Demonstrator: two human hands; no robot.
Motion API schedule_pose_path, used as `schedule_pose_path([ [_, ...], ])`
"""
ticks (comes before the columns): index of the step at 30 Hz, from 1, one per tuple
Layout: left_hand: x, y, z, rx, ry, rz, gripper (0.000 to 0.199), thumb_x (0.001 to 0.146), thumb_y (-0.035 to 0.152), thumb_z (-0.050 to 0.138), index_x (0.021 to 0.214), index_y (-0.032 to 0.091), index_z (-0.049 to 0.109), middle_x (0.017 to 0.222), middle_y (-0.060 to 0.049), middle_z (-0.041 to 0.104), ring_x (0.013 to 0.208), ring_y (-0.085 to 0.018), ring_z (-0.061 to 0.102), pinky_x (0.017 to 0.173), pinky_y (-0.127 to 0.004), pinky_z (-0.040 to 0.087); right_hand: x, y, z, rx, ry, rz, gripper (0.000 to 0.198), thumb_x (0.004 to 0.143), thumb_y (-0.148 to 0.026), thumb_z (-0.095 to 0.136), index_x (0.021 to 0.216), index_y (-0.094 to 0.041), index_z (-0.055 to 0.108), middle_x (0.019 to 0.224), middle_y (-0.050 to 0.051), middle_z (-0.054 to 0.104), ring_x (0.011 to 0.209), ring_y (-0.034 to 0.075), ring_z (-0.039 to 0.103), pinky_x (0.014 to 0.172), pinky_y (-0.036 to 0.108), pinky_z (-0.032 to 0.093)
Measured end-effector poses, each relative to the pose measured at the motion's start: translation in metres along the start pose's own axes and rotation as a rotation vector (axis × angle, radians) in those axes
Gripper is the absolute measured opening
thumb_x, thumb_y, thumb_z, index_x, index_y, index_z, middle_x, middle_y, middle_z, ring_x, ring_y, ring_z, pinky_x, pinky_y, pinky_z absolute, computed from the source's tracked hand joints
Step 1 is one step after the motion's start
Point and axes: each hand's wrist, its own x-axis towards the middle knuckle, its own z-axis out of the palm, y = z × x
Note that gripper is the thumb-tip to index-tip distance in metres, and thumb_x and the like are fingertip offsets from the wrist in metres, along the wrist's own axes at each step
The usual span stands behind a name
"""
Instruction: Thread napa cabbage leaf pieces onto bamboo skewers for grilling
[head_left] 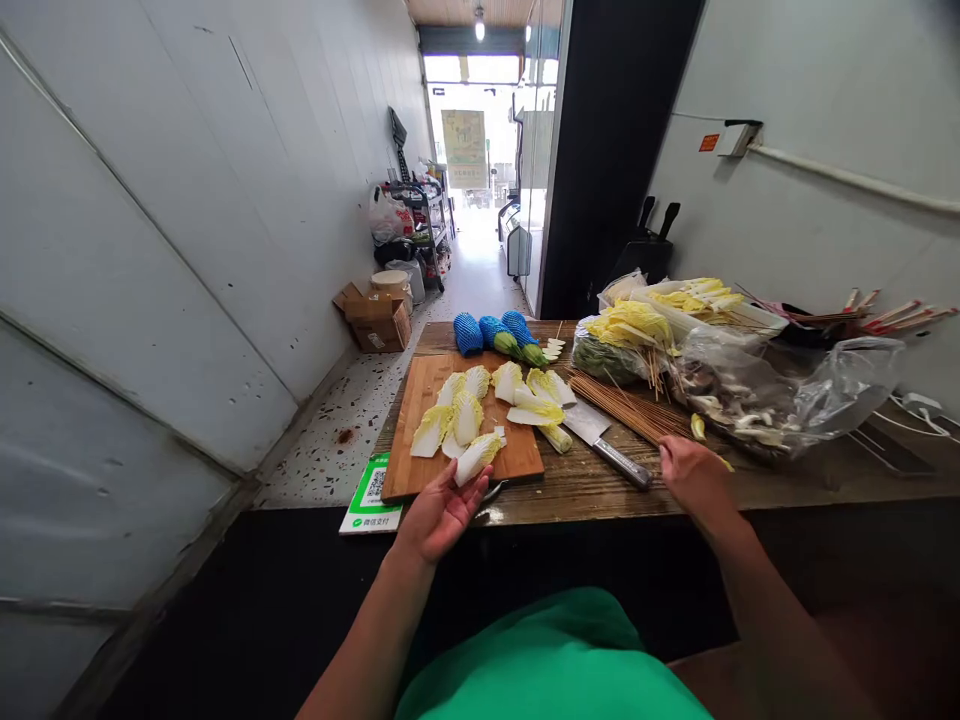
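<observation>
1. While pinching a cabbage piece [475, 460] in the left hand [441, 517] over the cutting board [519, 457], apparently at a fetching step.
2. Near thin sticks [622, 406] with the right hand [691, 476] (fingertips bunched; cannot tell if gripping), presumably needing one singled out.
3. Farther right, hard to see into plastic bag [844, 378].

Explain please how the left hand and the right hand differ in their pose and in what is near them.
The left hand is turned palm up, while the right hand shows its back, with fingers curled. The left hand holds a cabbage leaf at the near side of the cutting board; the right hand is at the near ends of the bamboo skewers, its grip unclear. Both hands are bare.
</observation>
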Motion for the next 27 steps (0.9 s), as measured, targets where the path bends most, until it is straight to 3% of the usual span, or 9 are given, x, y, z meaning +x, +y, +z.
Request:
schedule_pose_path([
  [1, 0.000, -0.002, 0.001, 0.044, 0.030, 0.015, 0.042, 0.084, 0.014, 0.049, 0.123, 0.001, 0.042, 0.102, -0.023, 0.062, 0.091, -0.026, 0.064, 0.070, -0.030, 0.056, -0.013, -0.009, -0.002, 0.054, 0.031, -0.004, 0.026, 0.087, -0.022, 0.036, 0.095, -0.014, 0.059, 0.088, 0.011, 0.066, 0.082, 0.020, 0.061, 0.072, 0.029, 0.045],
  [3, 0.000, -0.008, 0.004, 0.122, 0.067, 0.050, 0.037, 0.083, 0.011, 0.051, 0.119, 0.003, 0.047, 0.100, -0.021, 0.064, 0.089, -0.024, 0.065, 0.071, -0.030, 0.056, -0.039, -0.035, -0.006, 0.428, 0.121, 0.023, 0.029, 0.088, -0.027, 0.037, 0.108, -0.015, 0.054, 0.087, 0.009, 0.066, 0.079, 0.020, 0.062, 0.070, 0.030, 0.048],
  [5, 0.000, -0.012, 0.008, 0.158, 0.079, 0.102, 0.030, 0.082, 0.009, 0.053, 0.112, 0.005, 0.053, 0.098, -0.018, 0.066, 0.088, -0.021, 0.065, 0.073, -0.029, 0.056, -0.060, -0.068, -0.008, 0.759, 0.029, -0.081, 0.025, 0.089, -0.028, 0.036, 0.103, -0.018, 0.054, 0.083, 0.006, 0.065, 0.075, 0.018, 0.063, 0.067, 0.028, 0.050],
  [8, 0.002, -0.016, 0.013, 0.124, 0.117, 0.166, 0.023, 0.082, 0.009, 0.053, 0.104, 0.009, 0.057, 0.097, -0.015, 0.067, 0.089, -0.021, 0.065, 0.076, -0.032, 0.056, -0.079, -0.111, -0.006, 0.967, -0.044, -0.190, 0.020, 0.089, -0.025, 0.038, 0.098, -0.020, 0.055, 0.076, 0.003, 0.064, 0.068, 0.016, 0.062, 0.064, 0.025, 0.052],
  [14, 0.012, -0.017, 0.027, 0.061, 0.100, 0.236, 0.015, 0.082, 0.006, 0.053, 0.094, 0.011, 0.060, 0.099, -0.013, 0.068, 0.093, -0.021, 0.064, 0.081, -0.034, 0.055, -0.079, -0.132, 0.013, 0.881, -0.048, -0.407, 0.046, 0.089, -0.011, 0.030, 0.132, -0.023, 0.041, 0.102, 0.008, 0.065, 0.086, 0.017, 0.064, 0.076, 0.030, 0.054],
  [18, 0.022, -0.019, 0.035, 0.084, 0.098, 0.274, 0.011, 0.079, 0.004, 0.055, 0.085, 0.011, 0.060, 0.090, -0.010, 0.069, 0.088, -0.022, 0.066, 0.081, -0.036, 0.054, -0.070, -0.128, 0.015, 0.721, -0.144, -0.470, 0.059, 0.081, -0.003, 0.031, 0.138, -0.019, 0.036, 0.080, 0.006, 0.065, 0.069, 0.018, 0.063, 0.064, 0.029, 0.054],
  [20, 0.028, -0.020, 0.037, 0.078, 0.127, 0.314, 0.010, 0.078, 0.002, 0.055, 0.082, 0.011, 0.060, 0.082, -0.008, 0.070, 0.082, -0.019, 0.067, 0.079, -0.034, 0.055, -0.065, -0.129, 0.012, 0.643, -0.175, -0.484, 0.060, 0.078, -0.002, 0.032, 0.136, -0.018, 0.040, 0.075, 0.006, 0.062, 0.063, 0.017, 0.061, 0.060, 0.029, 0.054],
  [23, 0.035, -0.025, 0.038, 0.066, 0.146, 0.323, 0.010, 0.079, 0.002, 0.054, 0.081, 0.011, 0.059, 0.079, -0.009, 0.069, 0.078, -0.018, 0.067, 0.075, -0.032, 0.056, -0.053, -0.141, 0.007, 0.647, -0.160, -0.482, 0.059, 0.080, -0.004, 0.035, 0.136, -0.017, 0.038, 0.087, 0.008, 0.065, 0.072, 0.017, 0.063, 0.066, 0.029, 0.054],
  [27, 0.036, -0.035, 0.039, 0.051, 0.102, 0.190, 0.010, 0.080, 0.007, 0.054, 0.088, 0.010, 0.061, 0.083, -0.011, 0.069, 0.076, -0.019, 0.067, 0.071, -0.031, 0.056, -0.035, -0.163, 0.003, 0.765, -0.100, -0.530, 0.048, 0.088, -0.014, 0.038, 0.135, -0.019, 0.039, 0.101, 0.009, 0.067, 0.085, 0.018, 0.065, 0.073, 0.028, 0.053],
])
